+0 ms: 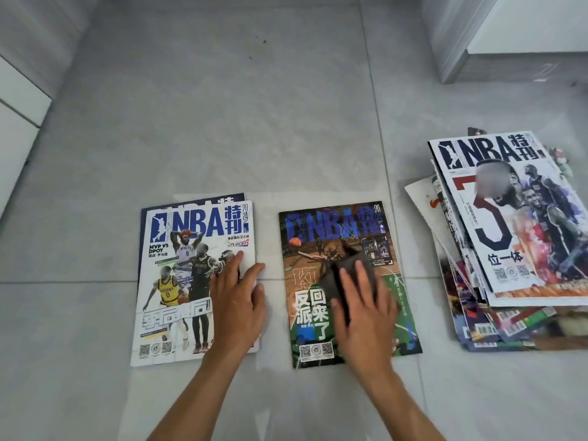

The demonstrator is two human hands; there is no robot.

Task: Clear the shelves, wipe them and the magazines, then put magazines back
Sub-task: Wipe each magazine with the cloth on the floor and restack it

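My fingers (366,281) on the right hand (362,313) lie straight and flat, pressing a dark cloth (346,275) onto the green magazine (350,281); nothing is curled or pinched. The left hand (235,300) is also spread open, its fingertips resting on the right edge of the white magazine (178,281), with the thumb side spilling onto the bare floor (254,122) between the two covers.

Largest first: the stack (515,243) sits well to the right of my right fingers, slumped and fanned. I judge it heavy as a whole and prone to slide, since the glossy covers look slick; I would take it a few issues at a time, from the spine side, not all at once. I cannot count it beyond many.

Next, the white magazine under my left fingertips. A second, dark-edged issue peeks out beneath it at the far edge, so that pile holds at least two. Each issue looks light and floppy, so it will bend if lifted by a corner; better to slide fingers under the spine.

The green magazine under my right palm is a single issue, flat on the floor, likely to skate while wiped unless held down.

Smallest is the cloth: one, soft and limp, just beyond and under my right fingertips, easy to bunch.

Two hands, one cloth, three loose issues visible, one stack.
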